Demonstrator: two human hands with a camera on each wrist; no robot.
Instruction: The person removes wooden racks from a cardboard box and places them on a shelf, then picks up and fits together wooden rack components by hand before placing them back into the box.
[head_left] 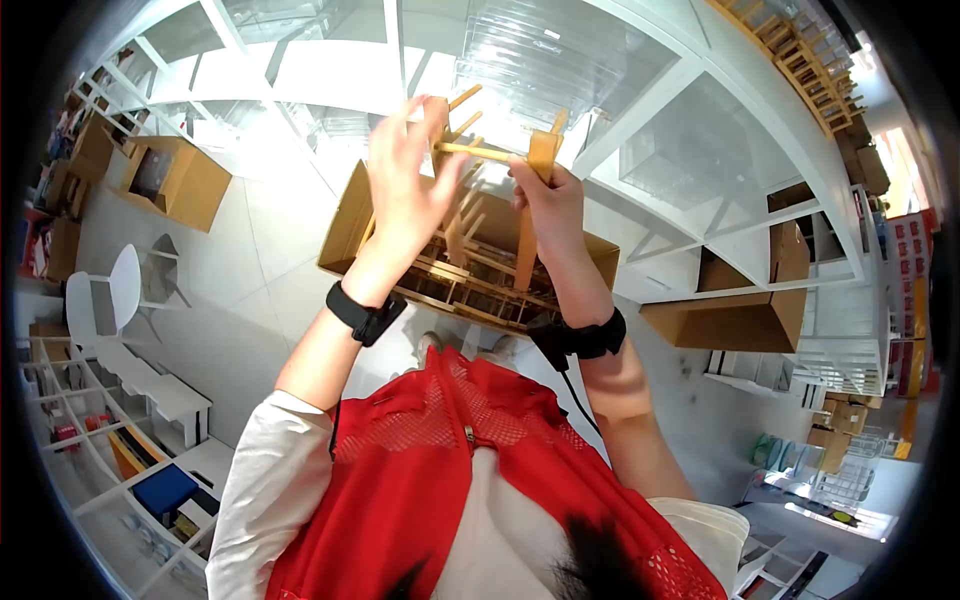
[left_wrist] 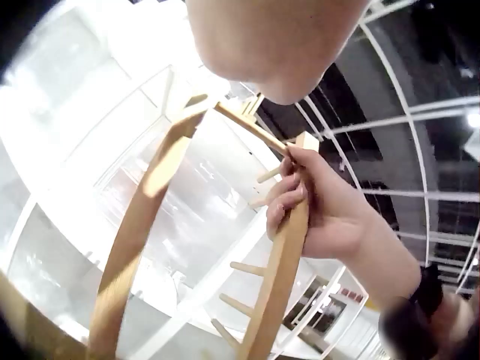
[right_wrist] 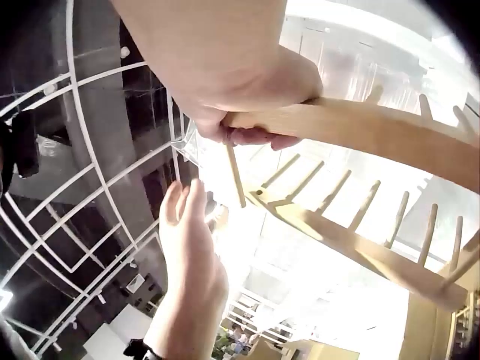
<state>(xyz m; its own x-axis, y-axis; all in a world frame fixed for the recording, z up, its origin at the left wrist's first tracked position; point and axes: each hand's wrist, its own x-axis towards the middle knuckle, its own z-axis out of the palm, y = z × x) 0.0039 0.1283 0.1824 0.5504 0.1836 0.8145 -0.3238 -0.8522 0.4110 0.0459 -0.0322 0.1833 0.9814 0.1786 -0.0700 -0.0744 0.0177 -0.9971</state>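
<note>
A wooden peg rack has two long uprights with rows of thin pegs, joined near the top by a dowel (head_left: 480,152). My right hand (head_left: 556,205) grips the right upright (left_wrist: 279,277) close to its top, with the thumb at the dowel's end in the left wrist view. Beside the top of the left upright (left_wrist: 135,247) is my left hand (head_left: 405,175), its fingers extended. The right wrist view has this left hand (right_wrist: 193,262) raised, palm and fingers unfolded. Below both hands, a cardboard box (head_left: 345,220) holds several wooden slatted pieces (head_left: 470,285).
White shelving (head_left: 640,110) with clear plastic boxes rises just beyond the hands. Another cardboard box (head_left: 190,185) stands on the floor at left, and one (head_left: 730,318) sits at the right. White chairs (head_left: 125,280) are further left. Small wooden racks (head_left: 800,70) stand at upper right.
</note>
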